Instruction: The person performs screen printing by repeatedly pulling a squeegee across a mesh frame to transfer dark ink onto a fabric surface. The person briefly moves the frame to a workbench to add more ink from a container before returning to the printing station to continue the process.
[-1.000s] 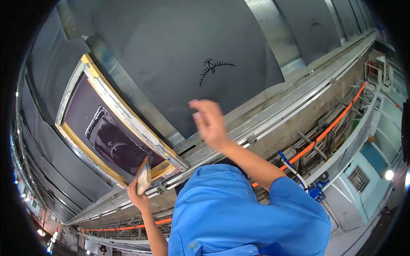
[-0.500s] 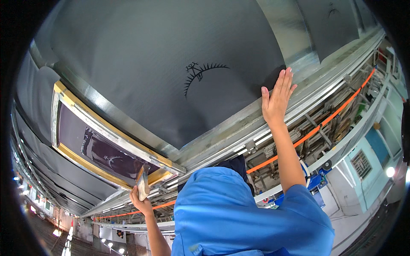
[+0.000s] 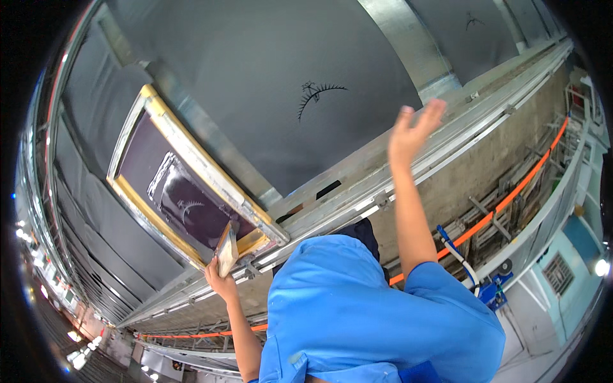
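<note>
My left hand (image 3: 219, 278) is closed around a wooden squeegee (image 3: 228, 250). The blade end rests at the near end of a screen-printing frame (image 3: 203, 167), which has yellow-taped edges and a dark purple mesh. Wet dark ink (image 3: 211, 225) lies on the mesh around a pale curved motif. To the right of the frame, a large dark grey sheet (image 3: 249, 70) is spread on the table, bearing a black spiky arc print (image 3: 314, 94). My right hand (image 3: 412, 135), fingers stretched and slightly blurred, appears over the table's near edge by the sheet's corner, holding nothing.
A metal rail (image 3: 357, 214) runs along the table's near edge. Bare metallic strips (image 3: 408, 45) separate the sheet from another dark sheet (image 3: 463, 38) at the right. More dark sheets (image 3: 105, 210) lie left of the frame. An orange pipe (image 3: 504, 203) runs behind the rail, near a blue clamp-like device (image 3: 495, 290).
My right hand has come off the sheet's edge, its fingers now blurred. The view has shifted, and the frame appears farther right. My left hand keeps hold of the squeegee at the frame's near end.
</note>
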The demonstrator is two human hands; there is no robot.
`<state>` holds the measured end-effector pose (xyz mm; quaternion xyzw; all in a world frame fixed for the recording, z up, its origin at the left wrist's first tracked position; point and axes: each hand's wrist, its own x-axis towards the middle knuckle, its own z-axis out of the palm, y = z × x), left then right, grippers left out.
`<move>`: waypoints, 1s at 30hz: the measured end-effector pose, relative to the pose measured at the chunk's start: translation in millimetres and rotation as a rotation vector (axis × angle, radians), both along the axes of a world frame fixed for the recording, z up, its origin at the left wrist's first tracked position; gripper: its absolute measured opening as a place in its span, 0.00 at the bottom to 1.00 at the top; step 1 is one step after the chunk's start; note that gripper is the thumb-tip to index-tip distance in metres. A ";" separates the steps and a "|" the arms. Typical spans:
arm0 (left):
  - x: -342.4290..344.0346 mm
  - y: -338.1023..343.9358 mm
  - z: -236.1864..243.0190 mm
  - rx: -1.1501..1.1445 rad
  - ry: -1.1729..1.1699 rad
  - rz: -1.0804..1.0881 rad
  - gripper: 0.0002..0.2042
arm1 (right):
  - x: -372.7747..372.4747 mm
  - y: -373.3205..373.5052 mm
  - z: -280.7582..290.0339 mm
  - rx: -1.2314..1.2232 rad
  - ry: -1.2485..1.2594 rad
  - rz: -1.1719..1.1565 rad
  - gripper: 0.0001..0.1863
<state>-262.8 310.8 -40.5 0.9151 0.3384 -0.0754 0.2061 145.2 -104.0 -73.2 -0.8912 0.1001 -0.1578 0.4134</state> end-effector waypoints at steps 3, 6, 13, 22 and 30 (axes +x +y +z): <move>10.5 -2.8 -6.2 0.035 -0.073 0.010 0.25 | -29.6 102.8 22.9 -0.039 -0.064 0.476 0.24; 2.1 7.1 -5.8 -0.059 -0.193 -0.009 0.26 | -80.4 203.6 26.1 0.090 0.166 0.944 0.27; 9.6 35.9 3.9 -0.047 -0.303 -0.121 0.28 | -88.5 318.1 -38.0 0.029 0.398 0.712 0.26; -15.6 34.9 -1.3 -0.092 -0.373 -0.477 0.28 | -100.8 328.6 -34.5 0.169 0.305 0.452 0.12; -35.8 110.3 -16.9 -0.407 -0.331 0.082 0.15 | -107.9 322.9 -21.4 0.072 0.260 0.499 0.12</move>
